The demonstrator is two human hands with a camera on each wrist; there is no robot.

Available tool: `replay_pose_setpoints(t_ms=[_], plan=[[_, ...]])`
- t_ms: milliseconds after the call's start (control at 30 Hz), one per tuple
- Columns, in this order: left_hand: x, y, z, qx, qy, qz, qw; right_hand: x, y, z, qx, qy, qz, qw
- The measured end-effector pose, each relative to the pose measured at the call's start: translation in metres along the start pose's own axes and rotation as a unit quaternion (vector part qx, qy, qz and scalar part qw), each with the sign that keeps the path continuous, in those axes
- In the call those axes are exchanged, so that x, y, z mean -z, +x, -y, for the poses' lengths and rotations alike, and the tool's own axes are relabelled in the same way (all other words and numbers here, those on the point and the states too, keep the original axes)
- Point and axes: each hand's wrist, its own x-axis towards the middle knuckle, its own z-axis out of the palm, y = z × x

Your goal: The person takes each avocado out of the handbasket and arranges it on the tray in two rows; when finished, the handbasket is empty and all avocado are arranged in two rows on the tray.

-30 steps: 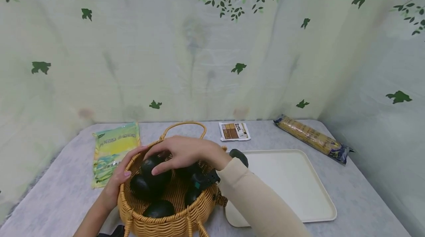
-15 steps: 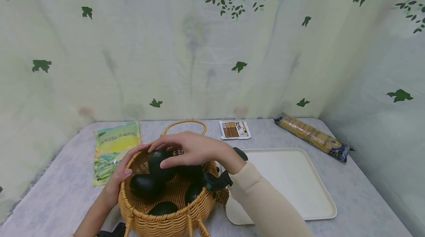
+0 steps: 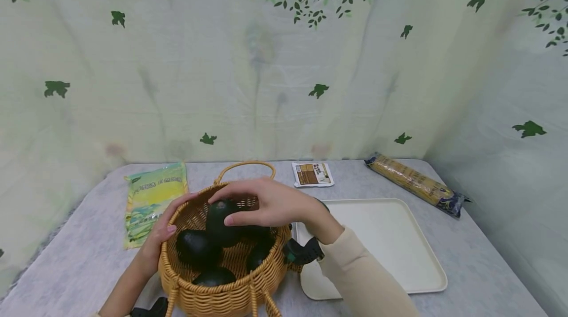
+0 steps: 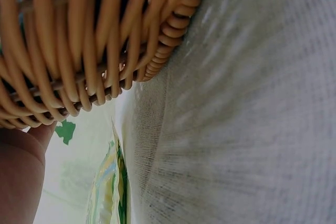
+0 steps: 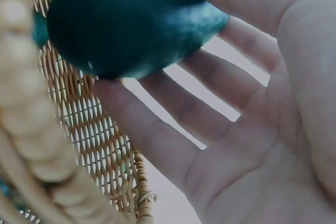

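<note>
A round wicker basket (image 3: 213, 302) stands before me with several dark avocados in it. My right hand (image 3: 275, 203) reaches over its rim and grips one avocado (image 3: 220, 223) between thumb and fingertips. In the right wrist view this avocado (image 5: 131, 19) rests against the curled fingers, its smooth skin near the woven wall. Below it lie a left avocado (image 3: 197, 249), a front avocado (image 3: 215, 276) and a right avocado (image 3: 261, 254). Another is partly hidden behind the right hand. My left hand (image 3: 155, 238) holds the basket's left rim, with the thumb at the inner edge.
A white tray (image 3: 381, 248) lies right of the basket. Behind it are a small white-and-brown packet (image 3: 313, 174) and a long golden package (image 3: 412, 184). A yellow-green bag (image 3: 155, 203) lies to the left. A patterned curtain (image 3: 284, 85) encloses the table.
My right hand has shifted to the right and drawn the gripped avocado with it, toward the basket's middle. The left hand has stayed on the rim.
</note>
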Motion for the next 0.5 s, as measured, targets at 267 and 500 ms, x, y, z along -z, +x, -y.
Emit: replay_pose_setpoints(t_ms=[267, 500], plan=[[-0.001, 0.001, 0.0, 0.002, -0.007, 0.006, 1.0, -0.002, -0.016, 0.0, -0.007, 0.019, -0.032, 0.999], [-0.001, 0.0, 0.0, 0.005, 0.0, -0.001, 1.0, -0.002, -0.032, 0.005, -0.035, 0.086, -0.077, 0.993]])
